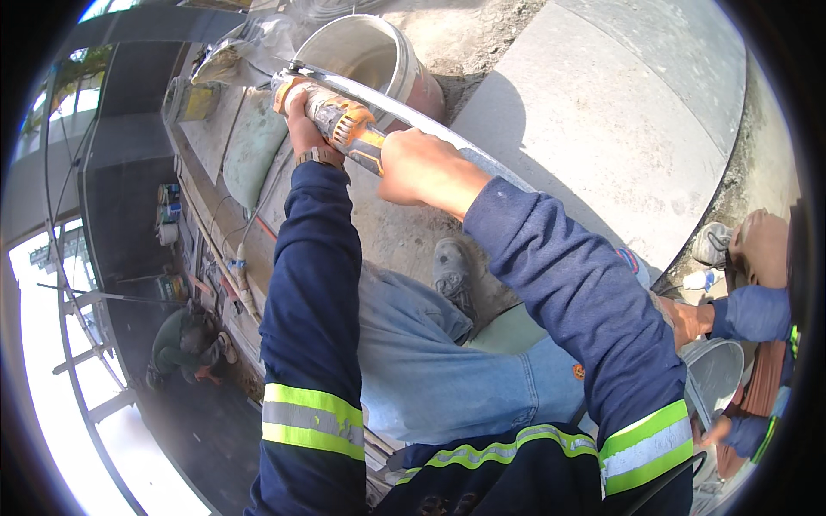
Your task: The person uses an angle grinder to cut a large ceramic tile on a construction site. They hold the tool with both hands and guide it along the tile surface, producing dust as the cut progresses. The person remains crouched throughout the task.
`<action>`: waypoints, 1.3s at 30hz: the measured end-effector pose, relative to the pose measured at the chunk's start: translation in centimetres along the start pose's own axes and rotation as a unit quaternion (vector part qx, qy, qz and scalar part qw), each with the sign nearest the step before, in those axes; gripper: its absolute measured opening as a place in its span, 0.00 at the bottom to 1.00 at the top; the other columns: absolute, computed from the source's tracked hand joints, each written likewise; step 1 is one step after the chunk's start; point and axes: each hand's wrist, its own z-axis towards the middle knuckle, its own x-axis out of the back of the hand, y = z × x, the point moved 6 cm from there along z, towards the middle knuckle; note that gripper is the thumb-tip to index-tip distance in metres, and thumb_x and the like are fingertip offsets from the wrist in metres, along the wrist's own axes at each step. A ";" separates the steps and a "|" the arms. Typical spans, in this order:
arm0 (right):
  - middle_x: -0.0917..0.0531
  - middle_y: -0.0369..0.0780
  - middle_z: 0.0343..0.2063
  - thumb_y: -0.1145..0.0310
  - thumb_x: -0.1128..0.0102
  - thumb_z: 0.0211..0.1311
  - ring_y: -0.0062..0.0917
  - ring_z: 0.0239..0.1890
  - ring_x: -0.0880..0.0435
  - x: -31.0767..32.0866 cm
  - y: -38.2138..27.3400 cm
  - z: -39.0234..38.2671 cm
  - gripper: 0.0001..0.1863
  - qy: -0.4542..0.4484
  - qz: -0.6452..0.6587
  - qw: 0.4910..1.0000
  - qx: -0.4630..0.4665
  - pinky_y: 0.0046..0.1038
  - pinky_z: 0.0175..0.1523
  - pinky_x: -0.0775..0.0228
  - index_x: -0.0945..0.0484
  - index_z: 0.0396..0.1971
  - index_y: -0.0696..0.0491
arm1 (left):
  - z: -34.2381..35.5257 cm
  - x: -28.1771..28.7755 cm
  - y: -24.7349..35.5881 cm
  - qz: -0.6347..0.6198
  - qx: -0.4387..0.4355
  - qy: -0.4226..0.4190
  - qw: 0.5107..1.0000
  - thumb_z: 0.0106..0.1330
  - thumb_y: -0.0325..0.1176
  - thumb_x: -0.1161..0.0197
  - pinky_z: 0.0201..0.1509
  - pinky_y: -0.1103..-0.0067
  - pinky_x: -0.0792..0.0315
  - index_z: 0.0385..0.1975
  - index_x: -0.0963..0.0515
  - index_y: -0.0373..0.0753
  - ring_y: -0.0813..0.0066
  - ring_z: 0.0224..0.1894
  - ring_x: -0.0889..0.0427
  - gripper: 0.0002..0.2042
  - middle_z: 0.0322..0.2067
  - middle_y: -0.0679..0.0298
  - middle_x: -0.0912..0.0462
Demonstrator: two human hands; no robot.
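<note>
One power tool [344, 121] lies inside curled fingers [394, 167].

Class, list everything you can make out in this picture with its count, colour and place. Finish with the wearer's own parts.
Power tool: 1, orange and grey, in both hands
Long strip: 1, pale, beside the tool
Large bucket: 1, whitish, beyond the strip
Broad slab: 1, grey, upper right
Smaller bucket: 1, grey, right
Crouching person: 1, dark green top, lower left
Co-worker's hand: 1, bare, right, by the smaller bucket
Small background items: too unclear to count
Left hand: 1, bare, tool's front
Right hand: 1, bare, tool's rear
Sleeves: 2, navy, banded yellow-green
Jeans: 1 pair, blue, lower centre
</note>
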 end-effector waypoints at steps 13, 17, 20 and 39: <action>0.15 0.52 0.42 0.71 0.39 0.50 0.41 0.48 0.15 0.2 0.1 -0.8 0.17 0.008 0.004 1.000 0.005 0.37 0.54 0.24 0.17 0.41 0.60 | -0.3 0.1 -0.2 -0.022 0.009 -0.010 1.000 0.63 0.44 0.41 0.43 0.62 0.18 0.48 0.29 0.37 0.58 0.34 0.15 0.20 0.37 0.56 0.19; 0.15 0.52 0.42 0.71 0.39 0.50 0.41 0.48 0.15 0.4 0.1 -1.1 0.17 0.010 0.007 1.000 0.007 0.37 0.53 0.24 0.17 0.41 0.60 | -0.4 0.0 -0.1 -0.026 0.004 -0.014 1.000 0.64 0.43 0.41 0.42 0.62 0.17 0.49 0.30 0.36 0.58 0.34 0.15 0.20 0.37 0.55 0.18; 0.15 0.53 0.42 0.71 0.39 0.49 0.41 0.48 0.15 0.2 0.4 -1.0 0.17 0.015 0.006 1.000 0.003 0.37 0.53 0.24 0.17 0.41 0.60 | -0.4 -0.2 -0.1 -0.020 0.002 -0.018 1.000 0.64 0.43 0.42 0.42 0.62 0.17 0.49 0.30 0.36 0.58 0.34 0.15 0.19 0.37 0.55 0.18; 0.15 0.54 0.39 0.72 0.39 0.47 0.44 0.46 0.14 0.4 0.5 -1.8 0.17 0.019 0.015 1.000 0.011 0.39 0.52 0.23 0.17 0.39 0.62 | -1.6 -0.5 0.1 -0.018 -0.005 -0.013 1.000 0.64 0.42 0.42 0.42 0.63 0.17 0.49 0.30 0.36 0.58 0.35 0.15 0.19 0.38 0.55 0.18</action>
